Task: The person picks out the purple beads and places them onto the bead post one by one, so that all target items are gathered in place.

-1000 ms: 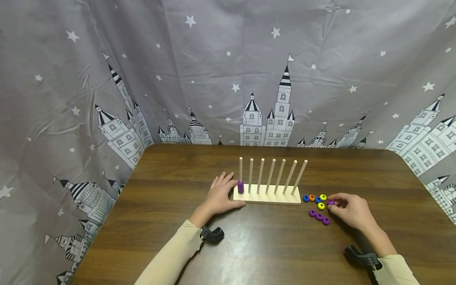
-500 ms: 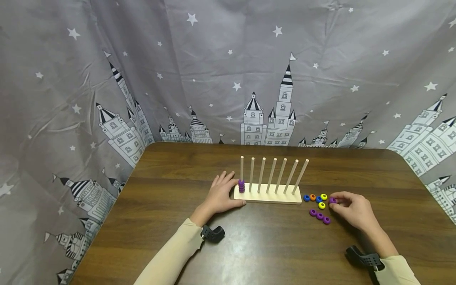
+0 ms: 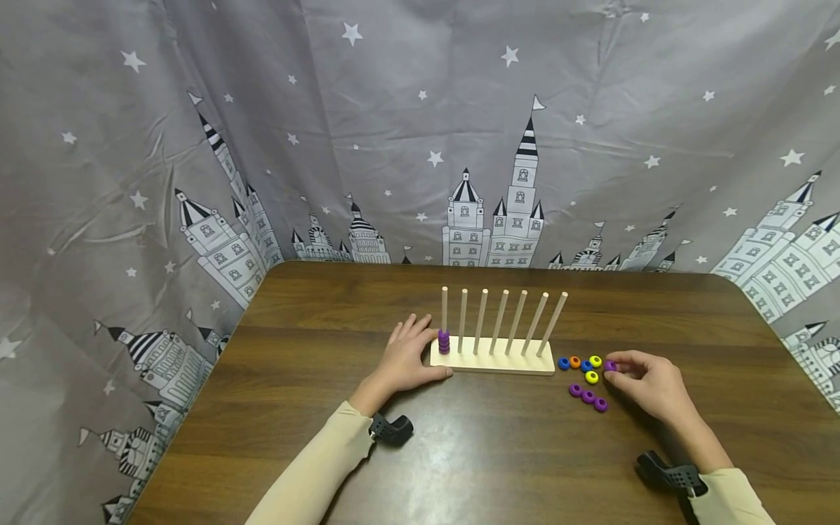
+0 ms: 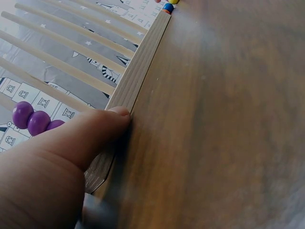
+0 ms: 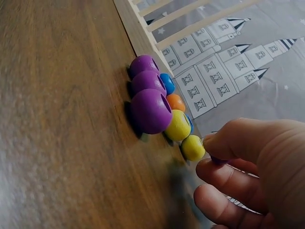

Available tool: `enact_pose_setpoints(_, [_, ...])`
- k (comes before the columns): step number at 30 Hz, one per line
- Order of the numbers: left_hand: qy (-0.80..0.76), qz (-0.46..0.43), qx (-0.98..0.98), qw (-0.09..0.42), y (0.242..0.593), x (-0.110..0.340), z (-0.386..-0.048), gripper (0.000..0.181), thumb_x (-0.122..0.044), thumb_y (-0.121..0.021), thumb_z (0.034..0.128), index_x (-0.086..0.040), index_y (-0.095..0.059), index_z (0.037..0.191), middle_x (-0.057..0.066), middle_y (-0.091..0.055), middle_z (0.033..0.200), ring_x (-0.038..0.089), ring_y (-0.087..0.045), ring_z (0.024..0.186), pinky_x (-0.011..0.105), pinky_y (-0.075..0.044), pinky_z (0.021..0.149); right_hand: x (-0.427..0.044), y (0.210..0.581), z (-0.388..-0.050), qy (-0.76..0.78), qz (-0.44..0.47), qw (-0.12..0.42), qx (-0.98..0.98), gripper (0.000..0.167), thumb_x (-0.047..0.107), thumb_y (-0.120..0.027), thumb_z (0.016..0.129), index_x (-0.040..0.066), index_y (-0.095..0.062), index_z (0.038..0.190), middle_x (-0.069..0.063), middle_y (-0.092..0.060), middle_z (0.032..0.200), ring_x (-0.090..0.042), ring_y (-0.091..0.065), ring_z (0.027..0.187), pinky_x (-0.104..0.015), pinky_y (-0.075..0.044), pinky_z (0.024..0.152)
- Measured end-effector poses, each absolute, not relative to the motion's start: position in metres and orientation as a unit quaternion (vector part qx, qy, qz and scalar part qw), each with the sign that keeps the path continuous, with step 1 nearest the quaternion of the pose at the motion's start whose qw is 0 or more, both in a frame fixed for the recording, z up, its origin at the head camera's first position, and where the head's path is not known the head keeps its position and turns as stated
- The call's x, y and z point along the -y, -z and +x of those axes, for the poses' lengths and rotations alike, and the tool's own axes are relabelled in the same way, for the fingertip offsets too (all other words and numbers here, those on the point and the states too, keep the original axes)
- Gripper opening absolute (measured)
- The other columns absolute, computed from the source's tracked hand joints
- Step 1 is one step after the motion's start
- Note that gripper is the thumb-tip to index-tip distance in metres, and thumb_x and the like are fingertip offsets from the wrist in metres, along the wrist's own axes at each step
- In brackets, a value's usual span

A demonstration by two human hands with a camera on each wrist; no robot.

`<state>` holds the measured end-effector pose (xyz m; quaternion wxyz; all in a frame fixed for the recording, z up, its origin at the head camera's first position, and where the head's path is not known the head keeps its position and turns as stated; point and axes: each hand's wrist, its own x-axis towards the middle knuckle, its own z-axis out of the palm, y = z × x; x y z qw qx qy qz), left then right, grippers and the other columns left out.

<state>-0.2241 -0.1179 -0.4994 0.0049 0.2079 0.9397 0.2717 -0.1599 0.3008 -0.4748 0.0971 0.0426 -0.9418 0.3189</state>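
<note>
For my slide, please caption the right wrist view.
Right hand pinches a purple bead near two yellow beads and three purple beads.

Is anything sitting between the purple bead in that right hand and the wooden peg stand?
Yes: the farther yellow bead, two blue beads and an orange bead lie on the table between the purple bead in the right hand and the peg stand. They are low, so lifting over them would probably clear.

1. Pale wooden rack (image 3: 492, 362), flat, seven pegs (image 3: 480, 321) rising; the left hand (image 3: 403, 361) holds its left end.
2. Purple stack (image 3: 444, 343) threaded low on the leftmost peg.
3. Purple bead (image 3: 610, 366), pinched in the right hand (image 3: 650, 383).
4. Three loose purple beads (image 3: 588, 397) in a slanting row.
5. Blue beads (image 3: 564, 363), orange bead (image 3: 574, 362) and yellow beads (image 3: 592, 378), clustered by the rack's right end.
</note>
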Motion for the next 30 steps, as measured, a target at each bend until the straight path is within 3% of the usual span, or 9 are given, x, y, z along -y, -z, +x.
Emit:
enact_pose_setpoints(15, [-0.275,0.208,-0.939,0.001,0.499,0.117,-0.225,0.075,-0.051,-0.080,0.0751,-0.014,-0.062,0.138,0.019,-0.037,0.163,0.045,-0.022,0.156,0.061,-0.012,0.128,-0.300,0.467,-0.162,-0.345,0.053,0.125,0.929,0.022,0.008,-0.081,0.082,0.000,-0.076,0.102,-0.017,-0.078,0.089,0.015,-0.058,0.068,-0.013,-0.050,0.057])
enact_pose_setpoints(30, [-0.275,0.208,-0.939,0.001,0.499,0.118,-0.224,0.074,-0.050,-0.080,0.0751,-0.014,-0.062,0.137,0.019,-0.038,0.163,0.045,-0.022,0.156,0.061,-0.012,0.128,-0.290,0.427,-0.176,-0.329,0.082,0.144,0.930,0.021,0.010,-0.081,0.083,0.001,-0.076,0.102,-0.016,-0.078,0.087,0.013,-0.057,0.068,-0.012,-0.050,0.058])
